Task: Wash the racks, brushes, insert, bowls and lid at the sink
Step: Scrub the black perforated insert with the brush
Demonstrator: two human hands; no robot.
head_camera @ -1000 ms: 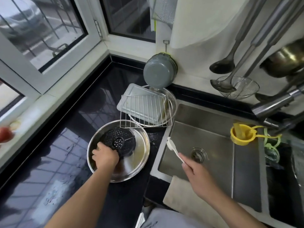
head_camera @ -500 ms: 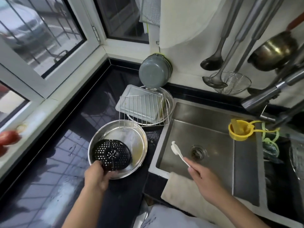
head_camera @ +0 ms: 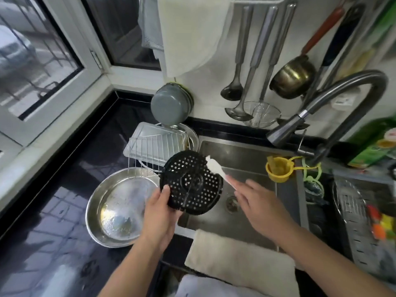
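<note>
**A:** ok so what's going on at the sink rn?

**B:** the left hand is gripping the black perforated insert by its lower left edge, thumb on the face, holding it tilted up over the left edge of the sink. The right hand has a white brush pinched in its fingers, bristle end touching the insert's upper right rim

**A:** and the rest of the stuff?

**B:** big steel bowl sits on the black counter just left of the insert, nothing in it but a wet sheen. Behind it a wire rack leans over a clear tray. A grey pot is propped against the wall, a yellow strainer hangs on the sink's right side, and the faucet is arched over the basin
</note>
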